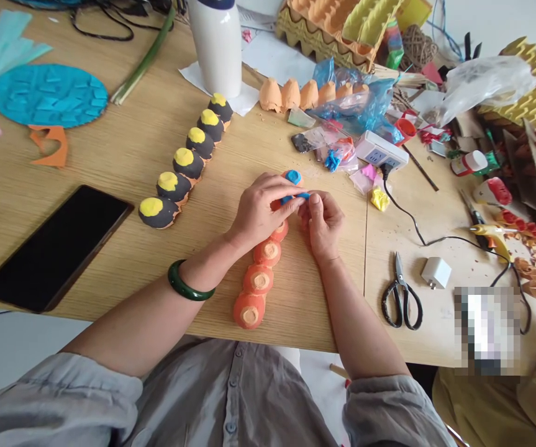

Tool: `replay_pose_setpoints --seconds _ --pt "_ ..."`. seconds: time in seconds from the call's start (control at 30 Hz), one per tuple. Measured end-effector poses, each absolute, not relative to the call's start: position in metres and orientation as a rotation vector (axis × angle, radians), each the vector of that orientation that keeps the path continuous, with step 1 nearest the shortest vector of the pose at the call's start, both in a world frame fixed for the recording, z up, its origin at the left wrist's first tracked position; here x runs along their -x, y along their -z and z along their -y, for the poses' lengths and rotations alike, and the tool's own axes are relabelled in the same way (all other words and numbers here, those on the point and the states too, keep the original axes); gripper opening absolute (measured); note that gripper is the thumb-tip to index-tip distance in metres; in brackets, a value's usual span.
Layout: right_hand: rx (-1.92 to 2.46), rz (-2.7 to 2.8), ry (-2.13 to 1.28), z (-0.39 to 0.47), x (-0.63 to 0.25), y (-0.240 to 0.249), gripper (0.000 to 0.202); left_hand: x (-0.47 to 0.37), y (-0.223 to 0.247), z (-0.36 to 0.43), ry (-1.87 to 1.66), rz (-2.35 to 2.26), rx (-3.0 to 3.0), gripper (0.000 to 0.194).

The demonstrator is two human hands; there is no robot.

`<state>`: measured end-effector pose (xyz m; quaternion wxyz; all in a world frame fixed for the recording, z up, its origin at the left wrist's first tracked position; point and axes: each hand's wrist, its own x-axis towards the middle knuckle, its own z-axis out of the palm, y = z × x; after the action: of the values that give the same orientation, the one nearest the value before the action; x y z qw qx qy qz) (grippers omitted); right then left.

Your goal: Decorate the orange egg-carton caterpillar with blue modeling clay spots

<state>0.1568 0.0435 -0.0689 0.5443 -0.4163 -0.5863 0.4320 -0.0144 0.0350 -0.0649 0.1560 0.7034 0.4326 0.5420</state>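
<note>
A strip of orange-painted egg-carton cups (261, 279) runs away from me on the table. Its far cup bears a flattened blue clay cap (293, 177); the nearer ones show bare, pale tops. Over the strip's far part, my left hand (261, 208) has its thumb and fingers closed around blue modelling clay (303, 195). From the other side, my right hand (322, 223) pinches the same clay between thumb and forefinger, its other fingers curled. The cup beneath is partly hidden by my hands. To the left lies another strip of black-painted cups (195, 167) with yellow caps.
A phone (56, 248) and a blue oval craft piece (51, 96) lie left. A white bottle (216, 49) stands behind. Scissors (401, 295), a charger (436, 273), a power strip (382, 151) with cable, and a glue gun (495, 239) are right. Egg trays (333, 31) stand at the back.
</note>
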Motion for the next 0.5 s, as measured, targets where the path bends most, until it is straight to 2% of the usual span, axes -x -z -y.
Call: replay_pose_setpoints --seconds 0.3,0.5 --pt "0.873 1.355 -1.059 -0.0441 -0.1552 0.0708 0.051 0.0137 0.0653 -0.0346 -1.582 -1.330 -1.961 0.024" --pt "0.885 1.379 -1.081 -0.0423 -0.1542 0.0689 0.055 0.0144 0.0648 -0.0341 -1.495 -1.309 -1.921 0.030"
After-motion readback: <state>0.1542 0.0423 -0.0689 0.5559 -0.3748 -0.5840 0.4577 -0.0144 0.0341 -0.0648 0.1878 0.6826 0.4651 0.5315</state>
